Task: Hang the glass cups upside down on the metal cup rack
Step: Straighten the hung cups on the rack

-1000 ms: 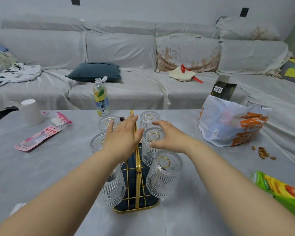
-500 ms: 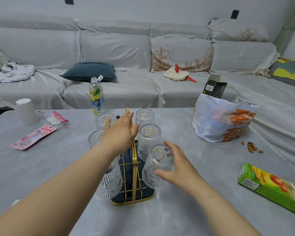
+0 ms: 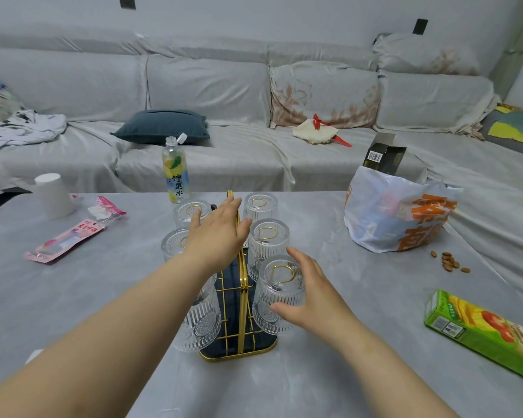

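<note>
Six glass cups [image 3: 280, 292] are hanging upside down on the rack [image 3: 239, 297] mid-table — the right hand [image 3: 311, 294], grip spread, is cupping the near-right one; the left hand [image 3: 216, 236] is hovering flat. A nudge risks tipping glasses off.

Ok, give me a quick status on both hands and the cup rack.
Left hand open, flat over the gold rack. Right hand open, beside nearest right glass. Six glasses hung upside down. Nothing in the way.
</note>
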Tool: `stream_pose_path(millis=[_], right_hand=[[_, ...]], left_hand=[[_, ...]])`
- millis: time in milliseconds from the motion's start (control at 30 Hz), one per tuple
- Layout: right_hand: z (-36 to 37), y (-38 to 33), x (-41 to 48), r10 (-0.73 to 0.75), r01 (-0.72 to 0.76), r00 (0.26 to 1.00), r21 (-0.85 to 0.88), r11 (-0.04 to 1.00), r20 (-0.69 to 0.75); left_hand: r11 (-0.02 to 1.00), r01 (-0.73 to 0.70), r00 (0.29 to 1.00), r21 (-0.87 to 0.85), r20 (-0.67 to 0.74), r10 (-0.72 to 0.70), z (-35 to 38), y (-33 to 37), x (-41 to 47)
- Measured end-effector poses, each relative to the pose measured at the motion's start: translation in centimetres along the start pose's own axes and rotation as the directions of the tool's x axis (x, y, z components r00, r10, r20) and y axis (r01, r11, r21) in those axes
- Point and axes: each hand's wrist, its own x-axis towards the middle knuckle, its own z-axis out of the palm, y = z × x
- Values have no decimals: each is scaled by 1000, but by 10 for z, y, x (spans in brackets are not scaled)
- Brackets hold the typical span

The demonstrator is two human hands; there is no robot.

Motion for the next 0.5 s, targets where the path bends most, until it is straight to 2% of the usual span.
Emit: stream_pose_path(millis=[233,367,433,500], right_hand=[[-2,0,0,11,-11,1000,3,1000,27],[-5,-1,-1,23,-23,999,4,1000,33],[-6,-2,-2,28,-29,999,14,999,36],[-7,-4,-3,34,-34,999,17,999,36]], left_hand=[[1000,2,1000,-5,-2,-2,1,-2,2],[1000,-13,999,-9,44,13,-4,-2,2],[997,-15,998,-75,61,19,-11,-1,-1],[976,-17,1000,-217,10,20,-23,-3,-10]])
